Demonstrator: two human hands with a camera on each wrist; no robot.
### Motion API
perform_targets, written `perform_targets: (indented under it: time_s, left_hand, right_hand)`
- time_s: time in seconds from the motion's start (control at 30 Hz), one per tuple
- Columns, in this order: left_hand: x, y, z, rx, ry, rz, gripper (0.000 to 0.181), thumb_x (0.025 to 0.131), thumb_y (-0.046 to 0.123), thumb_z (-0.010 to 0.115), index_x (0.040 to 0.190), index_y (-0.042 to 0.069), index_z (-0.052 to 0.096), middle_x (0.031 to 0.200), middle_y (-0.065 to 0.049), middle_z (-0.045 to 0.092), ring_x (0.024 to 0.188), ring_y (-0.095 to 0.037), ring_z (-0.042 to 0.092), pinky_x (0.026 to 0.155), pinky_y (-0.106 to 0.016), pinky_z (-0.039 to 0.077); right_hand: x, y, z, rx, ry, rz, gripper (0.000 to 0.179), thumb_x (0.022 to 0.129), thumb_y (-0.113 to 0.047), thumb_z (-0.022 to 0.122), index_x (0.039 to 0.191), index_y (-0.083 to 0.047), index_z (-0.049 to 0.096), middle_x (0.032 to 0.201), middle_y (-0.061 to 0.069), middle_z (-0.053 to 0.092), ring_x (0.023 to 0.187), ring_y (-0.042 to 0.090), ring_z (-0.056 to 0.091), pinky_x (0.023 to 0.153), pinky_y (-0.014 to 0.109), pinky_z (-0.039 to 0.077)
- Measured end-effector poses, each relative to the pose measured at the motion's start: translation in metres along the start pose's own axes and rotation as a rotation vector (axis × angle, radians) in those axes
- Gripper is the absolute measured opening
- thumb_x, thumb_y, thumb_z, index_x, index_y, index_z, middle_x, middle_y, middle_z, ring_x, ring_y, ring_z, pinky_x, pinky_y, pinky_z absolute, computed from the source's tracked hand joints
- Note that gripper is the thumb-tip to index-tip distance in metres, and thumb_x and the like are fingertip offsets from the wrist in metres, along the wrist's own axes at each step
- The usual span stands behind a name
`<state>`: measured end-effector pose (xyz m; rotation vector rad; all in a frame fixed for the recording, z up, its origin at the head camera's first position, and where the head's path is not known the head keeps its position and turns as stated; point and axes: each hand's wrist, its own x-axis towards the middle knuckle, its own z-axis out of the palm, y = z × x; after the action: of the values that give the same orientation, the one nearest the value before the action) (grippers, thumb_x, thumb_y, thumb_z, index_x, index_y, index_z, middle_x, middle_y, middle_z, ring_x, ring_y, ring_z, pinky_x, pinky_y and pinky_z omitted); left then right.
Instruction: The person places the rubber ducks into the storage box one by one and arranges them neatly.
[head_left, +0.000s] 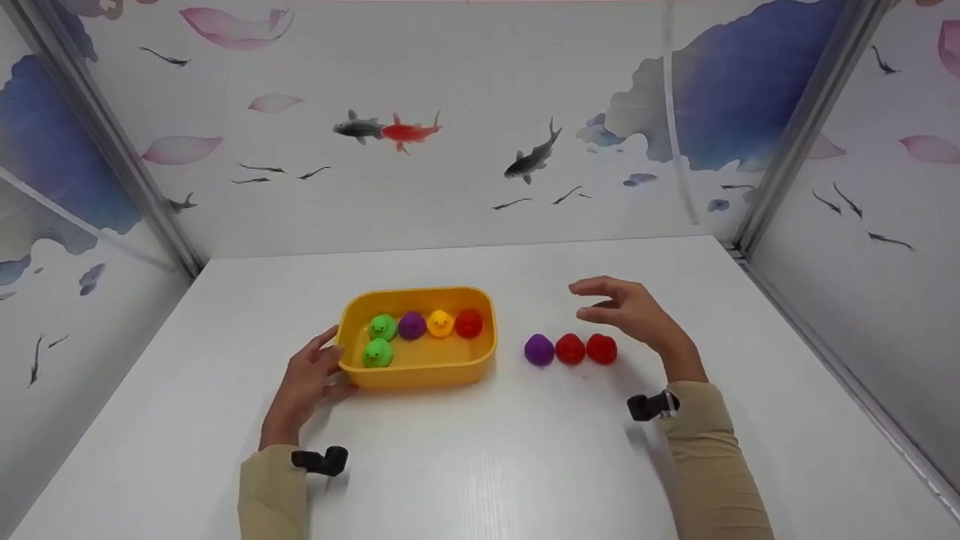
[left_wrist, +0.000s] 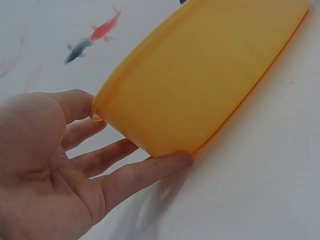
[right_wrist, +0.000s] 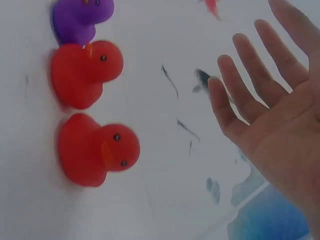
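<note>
A yellow plastic tub stands on the table. Inside it are two green rubber ducks, a purple duck, a yellow duck and a red duck. At the tub's left end, my left hand holds it, thumb at the rim and fingers against the outer wall and lower corner. Right of the tub, a purple duck and two red ducks sit in a row. Above and slightly behind that row, my right hand hovers with spread fingers, holding nothing.
The white table is enclosed at the back and both sides by panels printed with fish and petals. Metal posts stand at the back corners. A small black camera is strapped to each wrist.
</note>
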<state>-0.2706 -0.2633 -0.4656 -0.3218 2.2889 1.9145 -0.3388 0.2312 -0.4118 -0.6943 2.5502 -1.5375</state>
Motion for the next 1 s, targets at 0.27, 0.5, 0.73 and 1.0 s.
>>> perform_targets:
  time_s: [0.27,0.5,0.73,1.0]
  left_hand:
    - [-0.001,0.001,0.002,0.008,0.001,-0.005,0.059,0.108,0.033,0.043,0.161,0.025,0.021,0.159,-0.017,0.039,0.135,-0.034,0.053,0.095,-0.036,0.059]
    - [0.002,0.0,0.0,0.008,0.011,-0.004,0.057,0.108,0.034,0.043,0.161,0.027,0.023,0.158,-0.014,0.041,0.134,-0.033,0.054,0.095,-0.036,0.059]
    - [0.003,0.0,0.001,0.026,0.022,-0.016,0.057,0.107,0.035,0.043,0.16,0.028,0.023,0.157,-0.012,0.043,0.132,-0.031,0.055,0.096,-0.035,0.059]
    - [0.001,0.001,0.002,0.014,0.014,-0.013,0.059,0.107,0.037,0.044,0.161,0.027,0.022,0.159,-0.015,0.04,0.133,-0.032,0.055,0.097,-0.036,0.058]
  right_hand:
    - [-0.014,0.038,-0.017,-0.026,-0.069,0.164,0.054,0.09,-0.028,0.074,0.139,-0.012,0.058,0.147,0.013,0.053,0.141,0.04,0.044,0.112,0.054,0.046]
    - [-0.022,0.058,-0.022,-0.025,-0.12,0.235,0.054,0.091,-0.026,0.073,0.138,-0.007,0.055,0.147,0.018,0.053,0.141,0.04,0.043,0.115,0.061,0.04]
    - [-0.026,0.068,-0.02,-0.051,-0.156,0.264,0.047,0.093,-0.023,0.07,0.136,-0.01,0.057,0.142,0.017,0.056,0.135,0.037,0.051,0.114,0.056,0.043]
    - [-0.026,0.069,-0.017,-0.092,-0.139,0.285,0.043,0.092,-0.023,0.071,0.132,-0.011,0.062,0.136,0.016,0.06,0.128,0.035,0.055,0.113,0.054,0.045]
